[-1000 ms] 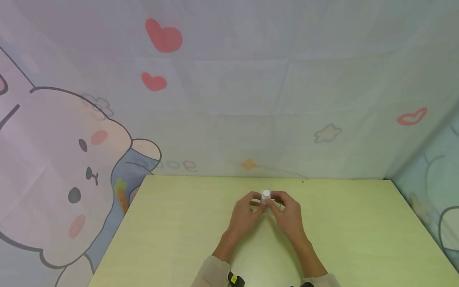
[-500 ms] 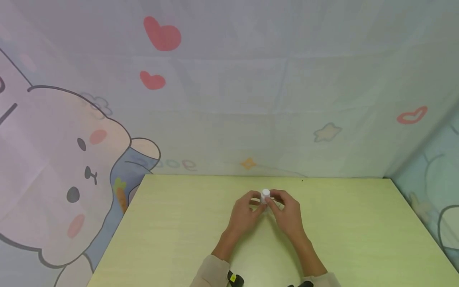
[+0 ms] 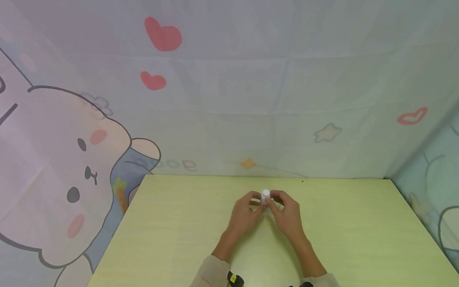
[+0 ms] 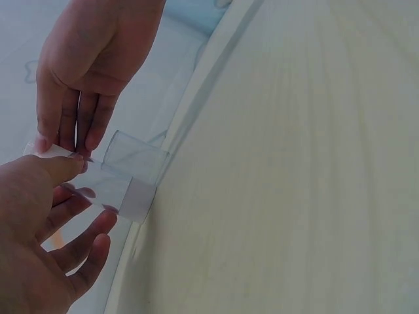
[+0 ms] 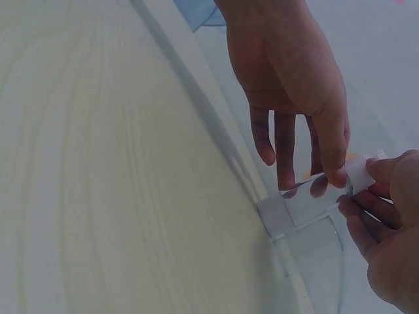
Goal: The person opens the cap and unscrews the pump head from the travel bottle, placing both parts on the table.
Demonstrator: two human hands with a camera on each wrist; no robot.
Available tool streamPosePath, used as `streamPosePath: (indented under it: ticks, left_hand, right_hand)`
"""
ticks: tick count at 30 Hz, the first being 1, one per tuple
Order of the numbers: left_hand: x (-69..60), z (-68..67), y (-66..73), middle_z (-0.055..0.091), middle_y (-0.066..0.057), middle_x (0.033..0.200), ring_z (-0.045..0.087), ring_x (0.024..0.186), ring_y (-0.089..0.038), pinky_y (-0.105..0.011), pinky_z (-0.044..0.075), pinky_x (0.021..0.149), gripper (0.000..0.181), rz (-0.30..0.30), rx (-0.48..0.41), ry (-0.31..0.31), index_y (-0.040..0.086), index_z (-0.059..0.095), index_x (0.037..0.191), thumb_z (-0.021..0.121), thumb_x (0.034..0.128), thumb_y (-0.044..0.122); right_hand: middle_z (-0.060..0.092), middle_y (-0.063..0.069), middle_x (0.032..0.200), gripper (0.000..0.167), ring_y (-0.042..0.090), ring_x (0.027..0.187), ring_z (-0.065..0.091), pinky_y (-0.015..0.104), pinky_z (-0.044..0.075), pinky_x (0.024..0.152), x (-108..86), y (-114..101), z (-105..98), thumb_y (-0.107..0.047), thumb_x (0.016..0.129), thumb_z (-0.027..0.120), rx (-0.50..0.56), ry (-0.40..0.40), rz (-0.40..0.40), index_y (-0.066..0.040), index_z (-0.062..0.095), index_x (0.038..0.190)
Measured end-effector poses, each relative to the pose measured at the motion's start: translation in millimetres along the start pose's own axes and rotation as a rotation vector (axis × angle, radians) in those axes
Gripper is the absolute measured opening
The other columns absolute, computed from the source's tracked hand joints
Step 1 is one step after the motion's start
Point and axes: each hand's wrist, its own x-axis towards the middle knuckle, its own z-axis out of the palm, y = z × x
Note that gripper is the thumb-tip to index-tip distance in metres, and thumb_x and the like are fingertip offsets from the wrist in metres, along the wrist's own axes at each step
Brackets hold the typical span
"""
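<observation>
Head looks down; close wrist views share container (image 4: 114, 186)

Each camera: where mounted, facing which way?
Head: worn on head, facing forward and down at the yellowish wood-grain tabletop; left hand, right hand, beige sleeves show.
Left wrist: worn there, facing the white-and-clear cylindrical container; left hand lower left, right hand top.
Right wrist: worn there, facing it; right hand lower right, left hand top.
Wrist views share container and tabletop.

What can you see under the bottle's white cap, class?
Under the white cap, part of the clear bottle shows; its mouth is covered and cannot be seen.
</observation>
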Motion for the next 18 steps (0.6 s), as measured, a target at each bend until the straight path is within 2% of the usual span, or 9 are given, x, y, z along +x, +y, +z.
streamPosePath:
  ticks: [8, 15, 18]
  left_hand:
    - [-1.1, -0.3, -1.6, 0.071, 0.004, 0.13, 0.073, 0.112, -0.025, -0.04, 0.06, 0.088, 0.031, -0.003, -0.002, 0.001, 0.019, 0.068, 0.127, 0.073, 0.1024, 0.037]
    - [-1.0, -0.3, -1.3, 0.071, 0.005, 0.131, 0.073, 0.113, -0.025, -0.04, 0.06, 0.089, 0.036, -0.002, -0.005, -0.001, 0.019, 0.068, 0.128, 0.071, 0.1024, 0.045]
    - [0.2, 0.2, -1.3, 0.071, 0.005, 0.131, 0.073, 0.113, -0.025, -0.039, 0.06, 0.089, 0.037, 0.003, -0.006, 0.002, 0.02, 0.068, 0.127, 0.071, 0.1024, 0.047]
  right_hand:
    - [0.076, 0.01, 0.118, 0.022, 0.033, 0.114, 0.072, 0.051, 0.057, 0.101, -0.3, 2.5, 0.4, -0.016, 0.1, 0.076, 0.0, -0.016, -0.014, -0.005, 0.073, 0.119]
    - [0.074, 0.008, 0.121, 0.03, 0.029, 0.119, 0.069, 0.042, 0.055, 0.105, 0.9, 3.7, 1.5, -0.018, 0.097, 0.081, 0.015, -0.006, 0.015, -0.007, 0.07, 0.122]
    - [0.073, 0.009, 0.119, 0.031, 0.03, 0.118, 0.069, 0.043, 0.055, 0.105, 1.0, 3.9, 2.4, -0.017, 0.096, 0.082, 0.009, 0.012, 0.021, -0.005, 0.069, 0.121]
